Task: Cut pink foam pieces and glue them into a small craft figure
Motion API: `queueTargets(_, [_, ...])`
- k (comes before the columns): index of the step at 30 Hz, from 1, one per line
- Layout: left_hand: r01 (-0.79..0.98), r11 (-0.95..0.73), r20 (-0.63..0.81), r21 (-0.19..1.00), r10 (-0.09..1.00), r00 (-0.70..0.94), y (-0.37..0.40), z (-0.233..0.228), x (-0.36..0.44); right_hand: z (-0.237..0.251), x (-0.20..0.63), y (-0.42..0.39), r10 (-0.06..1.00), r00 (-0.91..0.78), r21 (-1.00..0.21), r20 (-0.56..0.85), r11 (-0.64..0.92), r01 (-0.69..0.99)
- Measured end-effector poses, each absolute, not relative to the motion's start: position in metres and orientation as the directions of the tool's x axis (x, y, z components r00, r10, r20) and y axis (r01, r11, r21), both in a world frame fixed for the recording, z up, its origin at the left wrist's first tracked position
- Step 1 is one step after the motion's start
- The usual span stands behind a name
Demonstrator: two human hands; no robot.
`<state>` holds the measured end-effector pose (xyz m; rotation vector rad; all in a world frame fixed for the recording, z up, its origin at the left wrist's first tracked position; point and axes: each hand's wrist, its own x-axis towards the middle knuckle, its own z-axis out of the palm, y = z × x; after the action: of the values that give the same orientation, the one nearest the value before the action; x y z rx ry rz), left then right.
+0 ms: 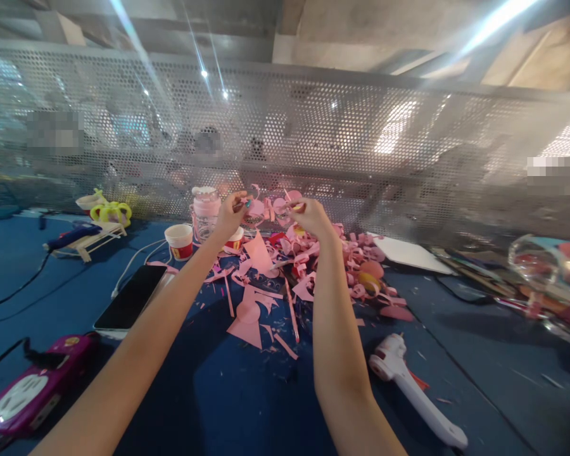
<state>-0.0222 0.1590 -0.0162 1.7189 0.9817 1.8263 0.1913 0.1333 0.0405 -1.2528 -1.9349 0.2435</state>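
Both hands are raised over a heap of pink paper scraps (308, 266), at the far side of the table. My left hand (230, 214) pinches one side of a pink paper piece with round discs and curls (268, 209). Its other side is between the fingertips of my right hand (312, 218). The piece's exact shape is too small and blurred to make out. Below lie a pink paper disc and cut sheet (247, 316) and a pink pencil-like stick (292, 313). A pink-topped jar (206, 212) stands just beyond my left wrist.
Left are a paper cup (179, 242), a phone (130, 297), a purple power strip (38, 386) and a blue glue gun (73, 236) on a stick rack. Right lies a white glue gun (413, 386). A perforated metal screen (313, 139) stands behind.
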Motion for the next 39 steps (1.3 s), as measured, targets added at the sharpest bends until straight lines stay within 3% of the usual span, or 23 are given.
queueTargets(3, [0.145, -0.661, 0.676, 0.736, 0.728, -0.114, 0.161, -0.018, -0.024, 0.041, 0.191, 0.135, 0.824, -0.130, -0.512, 0.552, 0.458, 0.727])
queueTargets(5, [0.139, -0.663, 0.677, 0.735, 0.726, -0.118, 0.161, -0.017, -0.025, 0.038, 0.191, 0.138, 0.855, -0.138, -0.487, 0.499, 0.409, 0.772])
queueTargets(10, [0.060, -0.644, 0.645, 0.762, 0.750, -0.144, 0.156, -0.010, -0.025, 0.025, 0.199, 0.144, 0.958, -0.278, -0.413, 0.068, 0.280, 0.866])
queueTargets(13, [-0.072, -0.633, 0.620, 0.771, 0.771, -0.145, 0.154, -0.006, -0.023, 0.026, 0.201, 0.143, 0.958, -0.282, -0.342, -0.055, 0.248, 0.907])
queueTargets(17, [-0.193, -0.616, 0.598, 0.764, 0.788, -0.149, 0.152, -0.001, -0.021, 0.035, 0.197, 0.137, 0.924, -0.382, -0.346, 0.031, 0.368, 0.863])
queueTargets(22, [-0.251, -0.597, 0.590, 0.762, 0.800, -0.111, 0.147, 0.006, -0.020, 0.031, 0.181, 0.133, 0.777, -0.605, -0.602, 0.175, 0.570, 0.558])
queueTargets(26, [-0.286, -0.594, 0.602, 0.752, 0.796, -0.068, 0.144, 0.008, -0.020, 0.021, 0.173, 0.136, 0.691, -0.709, -0.766, 0.139, 0.529, 0.366])
queueTargets(31, [-0.258, -0.598, 0.592, 0.759, 0.799, -0.110, 0.152, 0.001, -0.016, 0.023, 0.179, 0.137, 0.757, -0.641, -0.733, 0.125, 0.506, 0.455])
queueTargets(34, [-0.219, -0.527, 0.508, 0.821, 0.850, -0.139, 0.157, -0.008, -0.014, 0.027, 0.189, 0.135, 0.791, -0.610, -0.741, 0.050, 0.439, 0.508])
queueTargets(39, [-0.092, -0.322, 0.325, 0.942, 0.946, 0.014, 0.152, -0.019, -0.011, 0.028, 0.205, 0.133, 0.848, -0.520, -0.693, -0.108, 0.310, 0.650])
